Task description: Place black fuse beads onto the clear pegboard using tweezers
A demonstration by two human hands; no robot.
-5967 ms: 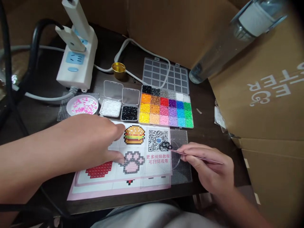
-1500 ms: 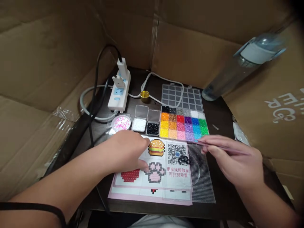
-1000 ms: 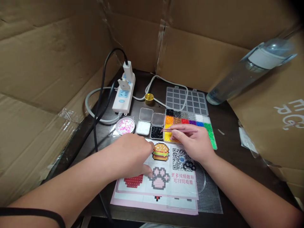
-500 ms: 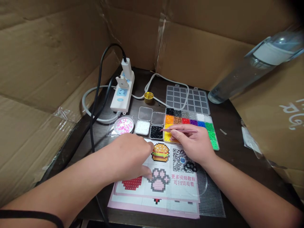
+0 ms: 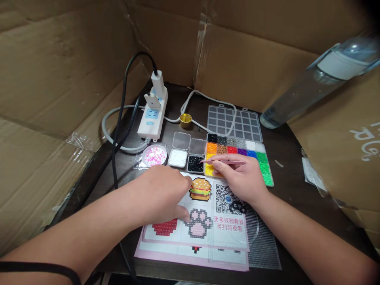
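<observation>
My right hand (image 5: 242,176) grips pink tweezers (image 5: 227,162), whose tips reach into a small clear box of black beads (image 5: 195,163). Whether a bead sits between the tips is too small to tell. My left hand (image 5: 162,194) rests over the printed pattern sheet (image 5: 194,239), thumb and forefinger apart, with nothing visible between them; its other fingers are hidden. A burger picture and a pink paw picture show beside it. A clear pegboard (image 5: 263,249) overlaps the sheet's right side, with a little cluster of black beads (image 5: 237,207) on it.
White beads fill a box (image 5: 177,158) beside a round dish of pink and white beads (image 5: 154,156). A sorted bead case (image 5: 266,168) lies open under my right hand. Behind stand a power strip (image 5: 152,114), a gold cup (image 5: 185,120) and a bottle (image 5: 303,93). Cardboard walls surround the table.
</observation>
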